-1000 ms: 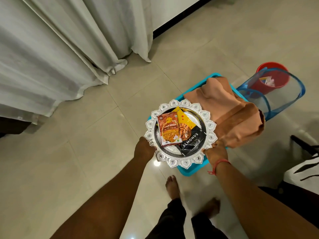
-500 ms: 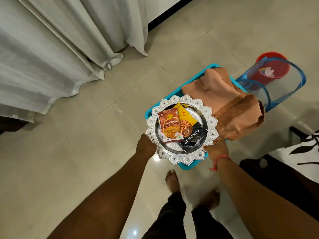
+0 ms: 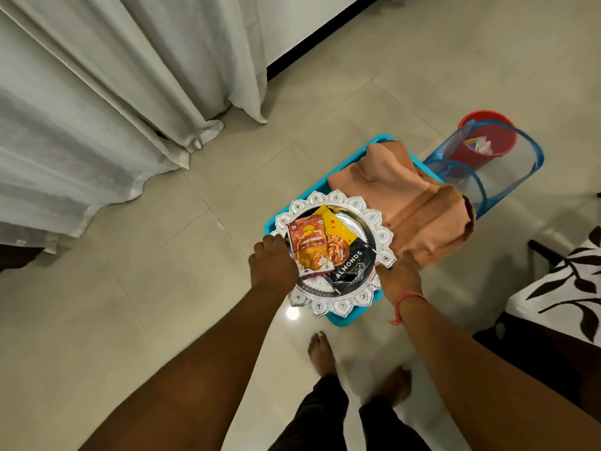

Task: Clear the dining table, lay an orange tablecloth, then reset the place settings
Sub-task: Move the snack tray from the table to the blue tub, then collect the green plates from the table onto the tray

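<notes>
**Silver tray held over the blue bin**

The ornate silver tray (image 3: 335,255) is held level above the near end of a blue bin (image 3: 341,319) on the tiled floor (image 3: 130,288). On it lie an orange snack packet (image 3: 310,249) and, partly beneath that, a black almonds packet (image 3: 346,258). The left hand (image 3: 273,262) grips the tray's left rim, fingers curled over the edge. The right hand (image 3: 400,275) holds the right rim; its fingers are under the tray and cannot be made out. Folded orange cloth (image 3: 413,206) fills the far part of the bin. Further right stand a blue mesh basket (image 3: 507,177) and a red bucket (image 3: 487,138). White curtains (image 3: 113,92) hang at far left.
</notes>
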A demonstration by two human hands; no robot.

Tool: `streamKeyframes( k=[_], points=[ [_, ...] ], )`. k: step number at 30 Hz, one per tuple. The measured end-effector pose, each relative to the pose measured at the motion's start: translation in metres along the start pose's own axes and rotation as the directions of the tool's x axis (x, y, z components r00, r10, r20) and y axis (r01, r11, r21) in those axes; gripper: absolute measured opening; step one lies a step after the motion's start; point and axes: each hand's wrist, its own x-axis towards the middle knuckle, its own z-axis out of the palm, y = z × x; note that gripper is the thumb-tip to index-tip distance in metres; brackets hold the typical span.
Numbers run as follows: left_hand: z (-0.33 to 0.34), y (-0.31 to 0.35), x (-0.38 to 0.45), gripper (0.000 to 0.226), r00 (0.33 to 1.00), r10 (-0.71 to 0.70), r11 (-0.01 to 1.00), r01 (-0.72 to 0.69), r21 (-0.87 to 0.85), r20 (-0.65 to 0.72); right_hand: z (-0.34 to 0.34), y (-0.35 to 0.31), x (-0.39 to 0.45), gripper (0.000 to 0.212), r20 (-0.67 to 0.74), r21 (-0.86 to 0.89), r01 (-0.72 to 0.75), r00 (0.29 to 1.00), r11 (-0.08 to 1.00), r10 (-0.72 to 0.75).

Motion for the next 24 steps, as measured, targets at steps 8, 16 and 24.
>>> streamKeyframes(
  k=[8, 16, 24],
  points=[
    [-0.069, 0.113, 0.014, 0.065, 0.842, 0.537, 0.812, -0.5, 0.301, -0.05, -0.095, -0.032, -0.016, 0.075, -0.056, -0.071, 0.123, 0.99, 0.99, -0.127],
    [-0.158, 0.327, -0.047, 0.074, 0.428, 0.889, 0.456, -0.806, 0.376, -0.162, -0.292, -0.004, -0.059, 0.079, -0.414, -0.275, 0.109, 0.883, 0.955, -0.221],
    [-0.199, 0.494, -0.175, 0.077, 0.026, 0.974, 0.12, -0.904, 0.41, -0.227, -0.466, 0.089, -0.141, 0.083, -0.675, -0.229, -0.099, 0.733, 0.968, -0.084]
  ],
)
